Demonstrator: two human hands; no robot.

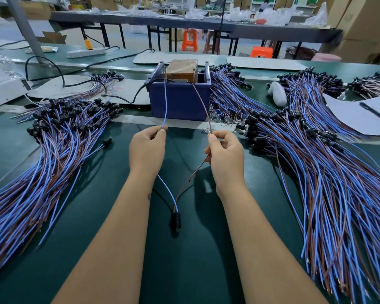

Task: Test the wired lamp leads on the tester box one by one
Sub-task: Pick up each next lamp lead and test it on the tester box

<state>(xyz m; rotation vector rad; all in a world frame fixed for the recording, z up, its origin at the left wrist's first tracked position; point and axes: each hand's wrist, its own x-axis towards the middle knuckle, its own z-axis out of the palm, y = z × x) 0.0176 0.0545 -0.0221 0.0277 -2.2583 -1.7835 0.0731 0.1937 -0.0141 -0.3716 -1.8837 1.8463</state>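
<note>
Mid-frame: left hand [147, 148] pinches blue lead [165, 102], right hand [226, 154] pinches brown lead [201, 102]; both run up to tester box [179, 102] at upper centre. Black lamp socket [175, 220] hangs between forearms, low over green bench [119, 216]

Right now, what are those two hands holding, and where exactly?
One lamp lead: the left hand pinches its blue wire, the right hand its brown wire, both near the free ends; its black socket dangles.

A dark blue tester box [179, 102] stands at twelve o'clock on the green worktop [184, 260]. One lamp lead [175, 219] is raised, its blue wire [165, 102] and brown wire [203, 106] reaching the box's top; its black socket hangs at six o'clock.
</note>
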